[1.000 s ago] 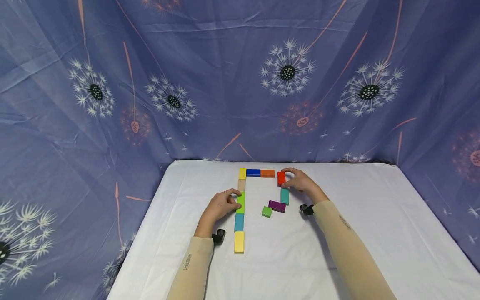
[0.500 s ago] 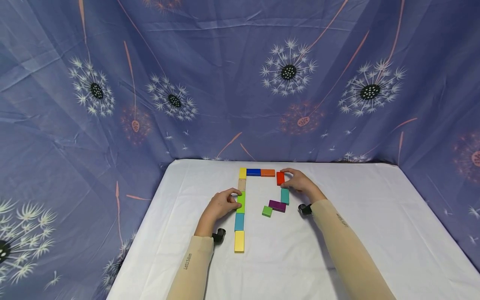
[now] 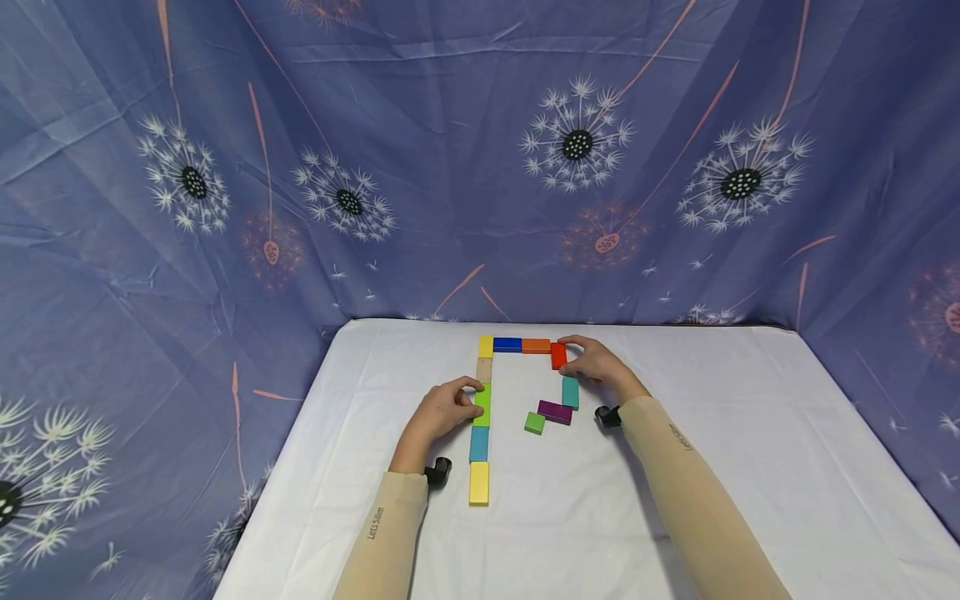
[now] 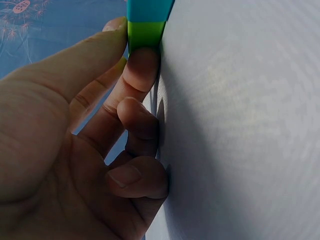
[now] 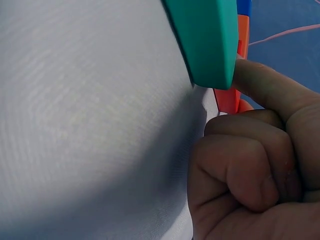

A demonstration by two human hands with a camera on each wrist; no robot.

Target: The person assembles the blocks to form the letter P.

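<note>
In the head view my right hand [image 3: 596, 365] pinches a red block [image 3: 558, 356] between thumb and forefinger, at the right end of an orange block [image 3: 536, 346]. Its other fingers are curled in, as the right wrist view shows. Near that hand lies a teal block [image 3: 570, 392], large in the right wrist view. My left hand [image 3: 442, 410] holds a lime green block [image 3: 482, 404] by its left side with thumb and fingers. That block lies in a column between a wooden block [image 3: 483, 370] and a light blue block [image 3: 479, 443].
A yellow block [image 3: 478, 483] ends the column at the front; a smaller yellow one [image 3: 486, 347] tops it, beside a blue block [image 3: 507, 344]. Inside the outline lie a purple block [image 3: 554, 412] and a small green block [image 3: 534, 423]. White cloth [image 3: 675, 467] covers the table; a patterned curtain [image 3: 450, 167] hangs behind.
My right hand has slid the red block slightly left, closing the gap to the orange block. The left hand stays on the lime green block.
</note>
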